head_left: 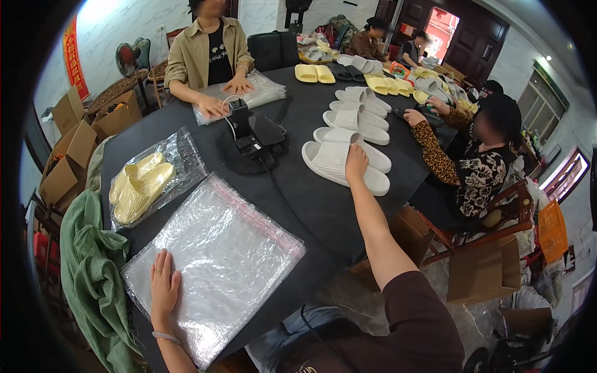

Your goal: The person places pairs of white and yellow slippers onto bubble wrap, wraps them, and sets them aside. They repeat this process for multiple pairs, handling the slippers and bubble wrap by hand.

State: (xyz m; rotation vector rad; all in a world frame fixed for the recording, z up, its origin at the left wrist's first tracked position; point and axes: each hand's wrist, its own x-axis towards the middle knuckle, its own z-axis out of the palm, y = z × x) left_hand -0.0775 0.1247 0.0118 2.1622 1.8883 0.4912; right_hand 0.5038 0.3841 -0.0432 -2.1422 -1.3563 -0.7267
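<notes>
My left hand (164,285) lies flat, fingers stretched out, on a stack of clear plastic bags (227,242) with a pinkish strip near one edge. My right arm reaches across the black table, and my right hand (356,163) grips the strap of the nearest off-white slide slipper (323,160). Its thumb side is partly hidden. This slipper sits at the near end of a row of several off-white pairs (356,119). Left of the bag stack, a pair of pale yellow slippers (143,186) lies inside a clear bag.
A black device with a cable (255,133) stands mid-table. Across from me, a person (211,56) presses both hands on more clear bags (249,93). At right, a person in leopard-print sleeves (435,146) handles dark slippers. Green cloth (93,273) hangs at the left edge; cardboard boxes (482,270) stand around.
</notes>
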